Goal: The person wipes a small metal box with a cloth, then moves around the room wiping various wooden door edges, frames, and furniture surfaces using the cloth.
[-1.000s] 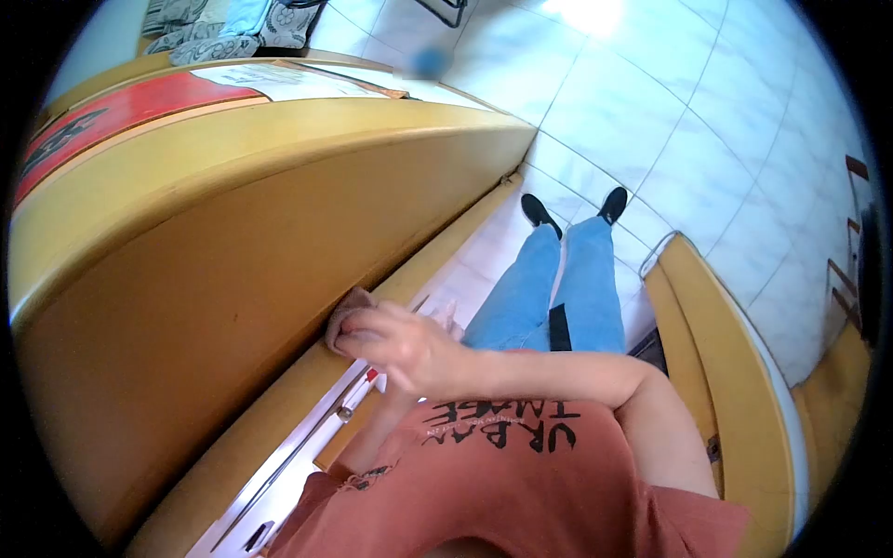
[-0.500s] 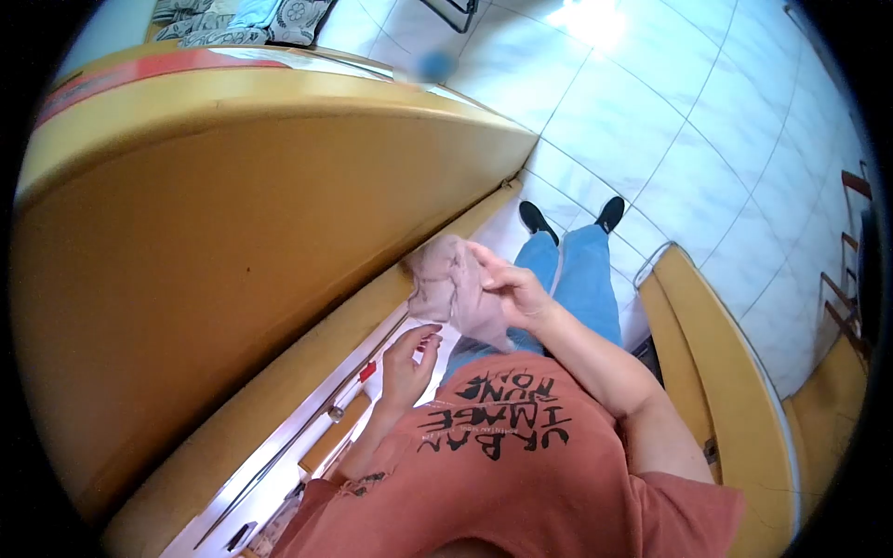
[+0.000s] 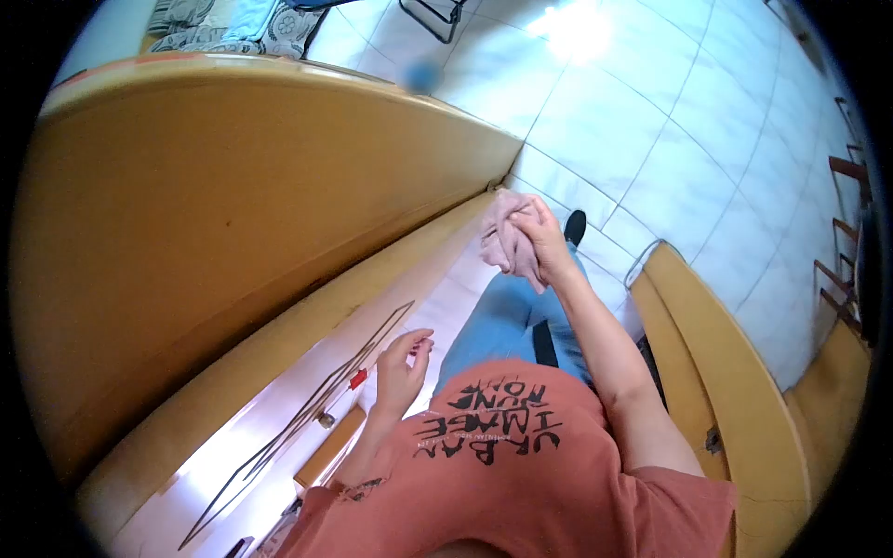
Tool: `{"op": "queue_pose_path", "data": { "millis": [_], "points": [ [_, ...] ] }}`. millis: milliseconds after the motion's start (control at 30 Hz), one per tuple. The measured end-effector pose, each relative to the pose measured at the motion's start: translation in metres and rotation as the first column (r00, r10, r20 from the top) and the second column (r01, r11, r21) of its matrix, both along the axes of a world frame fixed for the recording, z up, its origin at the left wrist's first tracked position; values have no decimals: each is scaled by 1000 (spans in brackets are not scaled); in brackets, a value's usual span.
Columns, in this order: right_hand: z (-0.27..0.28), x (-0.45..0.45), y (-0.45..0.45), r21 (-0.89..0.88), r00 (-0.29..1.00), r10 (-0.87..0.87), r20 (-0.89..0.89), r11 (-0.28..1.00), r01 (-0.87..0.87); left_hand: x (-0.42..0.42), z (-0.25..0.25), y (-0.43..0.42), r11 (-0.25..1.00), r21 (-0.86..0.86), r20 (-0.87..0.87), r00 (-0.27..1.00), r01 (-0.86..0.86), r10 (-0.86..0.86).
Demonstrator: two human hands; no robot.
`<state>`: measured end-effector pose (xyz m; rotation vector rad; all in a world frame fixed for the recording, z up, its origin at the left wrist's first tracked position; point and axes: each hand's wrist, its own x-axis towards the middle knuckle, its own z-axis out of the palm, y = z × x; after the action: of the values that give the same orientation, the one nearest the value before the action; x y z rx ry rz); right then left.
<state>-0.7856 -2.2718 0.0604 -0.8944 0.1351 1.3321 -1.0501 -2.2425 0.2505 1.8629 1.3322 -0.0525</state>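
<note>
Head view, right hand [image 3: 549, 247] clamped on bunched pink cloth [image 3: 505, 242], left hand [image 3: 398, 379] loosely curled, grip parted.

From the view's centre we count two bare hands, the right hand [image 3: 546, 244] at two o'clock and the left hand [image 3: 398, 377] at seven. We see one pink cloth [image 3: 507, 240] and one black shoe [image 3: 576, 226] toward two, one red tab [image 3: 358, 378] toward seven, and one printed T-shirt [image 3: 558, 484] toward five.
</note>
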Motion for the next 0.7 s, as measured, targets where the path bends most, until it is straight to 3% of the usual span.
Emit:
{"op": "queue_pose_path", "data": {
  "millis": [33, 67, 100, 167, 233, 300, 333, 400, 500, 567, 633, 700],
  "points": [
    [-6, -1, 2, -94, 966, 92, 243, 993, -71, 0, 1, -6, 1000, 2, -10, 1000, -29, 29],
    [-18, -8, 7, -287, 818, 224, 530, 955, -76, 0, -1, -12, 999, -7, -31, 999, -35, 35],
    [-16, -8, 13, -287, 821, 222, 526, 955, -74, 3, -5, -19, 999, -8, -34, 999, -31, 31],
    [0, -20, 27, -525, 543, 482, 687, 847, -88, 3, -8, -33, 996, -47, -14, 997, -78, 78],
    [-8, -44, 37, -326, 445, 317, 838, 943, -57, 12, -11, -38, 994, -76, -21, 996, -82, 81],
    [-1, -67, 47, -158, 479, 186, 858, 983, -98, 29, -4, -34, 997, -49, -79, 995, -58, 54],
    [7, -82, 50, -156, 487, 183, 854, 983, -95, 35, 2, -28, 997, -47, -87, 995, -54, 50],
    [10, -98, 55, 43, 382, 14, 924, 989, -140, 56, 9, -10, 956, 211, -92, 977, 206, -190],
    [-16, -96, 54, 131, 471, -41, 881, 978, -160, 92, 22, 24, 886, 333, -117, 946, 323, -301],
    [-54, -105, 57, 63, 468, 23, 884, 984, -168, 108, 18, 46, 846, 349, -131, 915, 403, -382],
    [-107, -117, 58, -4, 482, 96, 871, 982, -188, 119, 2, 59, 690, 380, -208, 784, 616, -586],
    [-159, -121, 63, -149, 362, 180, 915, 983, -111, 115, -24, 62, 710, 277, -158, 760, 647, -631]
  ]
}}
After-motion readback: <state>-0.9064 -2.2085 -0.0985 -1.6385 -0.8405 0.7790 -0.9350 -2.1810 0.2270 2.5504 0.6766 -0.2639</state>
